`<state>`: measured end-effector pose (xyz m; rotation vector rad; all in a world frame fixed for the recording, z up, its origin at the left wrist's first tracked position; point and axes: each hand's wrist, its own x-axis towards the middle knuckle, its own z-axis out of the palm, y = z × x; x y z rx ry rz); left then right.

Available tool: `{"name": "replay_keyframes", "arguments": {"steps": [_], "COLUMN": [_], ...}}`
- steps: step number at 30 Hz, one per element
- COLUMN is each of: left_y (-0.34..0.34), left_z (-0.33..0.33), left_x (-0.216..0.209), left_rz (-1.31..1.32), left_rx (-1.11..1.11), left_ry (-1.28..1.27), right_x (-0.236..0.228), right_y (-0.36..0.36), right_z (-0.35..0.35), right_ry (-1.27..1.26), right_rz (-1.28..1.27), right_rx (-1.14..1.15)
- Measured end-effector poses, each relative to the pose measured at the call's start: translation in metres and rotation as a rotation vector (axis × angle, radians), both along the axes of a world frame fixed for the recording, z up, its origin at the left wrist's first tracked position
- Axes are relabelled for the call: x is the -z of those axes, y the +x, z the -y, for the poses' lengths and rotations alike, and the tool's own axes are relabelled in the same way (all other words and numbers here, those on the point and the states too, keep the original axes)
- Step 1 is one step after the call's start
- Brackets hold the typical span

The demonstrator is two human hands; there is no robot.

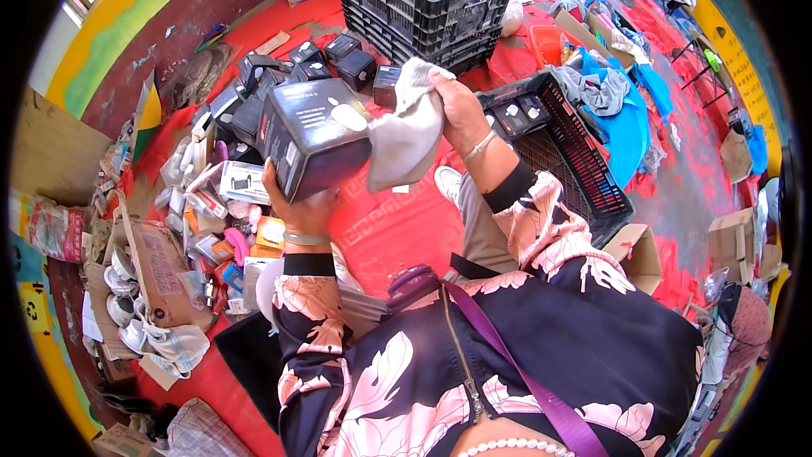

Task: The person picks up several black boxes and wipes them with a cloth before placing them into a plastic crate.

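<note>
My left hand (298,210) grips a glossy black product box (313,131) from below, its fingers wrapped round the lower edge. The box is tilted and held up in front of me. A pale grey cloth (408,140) hangs from my right hand (461,110), which is closed on its upper part. The cloth is beside the box's right side; whether it touches the box I cannot tell. Several similar black boxes (247,118) lie piled on the red floor covering behind and left of the held one.
Stacked black plastic crates (423,13) stand at the back. Another black crate (584,169), right of my right hand, holds a few black boxes. Small packaged goods (224,245) heap up at left, beside an open carton (156,275). Clothes and blue fabric (622,131) lie at right.
</note>
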<state>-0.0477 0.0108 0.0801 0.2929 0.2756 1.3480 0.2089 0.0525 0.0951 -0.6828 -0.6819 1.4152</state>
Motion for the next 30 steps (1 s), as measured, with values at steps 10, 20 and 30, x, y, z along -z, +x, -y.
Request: {"name": "replay_keyframes", "arguments": {"steps": [10,20,30], "left_y": [0.022,0.021,0.029], "left_z": [-0.008,-0.004,0.006], "left_x": [0.017,-0.003,-0.002], "left_rz": [-0.222,-0.311,-0.092], "left_rx": [0.061,0.280,0.260], "left_ry": [-0.034,-0.156,-0.150], "right_x": [0.028,0.063,0.088], "right_y": [-0.053,-0.041,-0.028], "right_z": [-0.008,-0.016,-0.020], "right_ry": [-0.087,-0.021,-0.051], "right_rz": [-0.600,0.478,-0.263], "right_rx": [-0.400,0.020,-0.317]}}
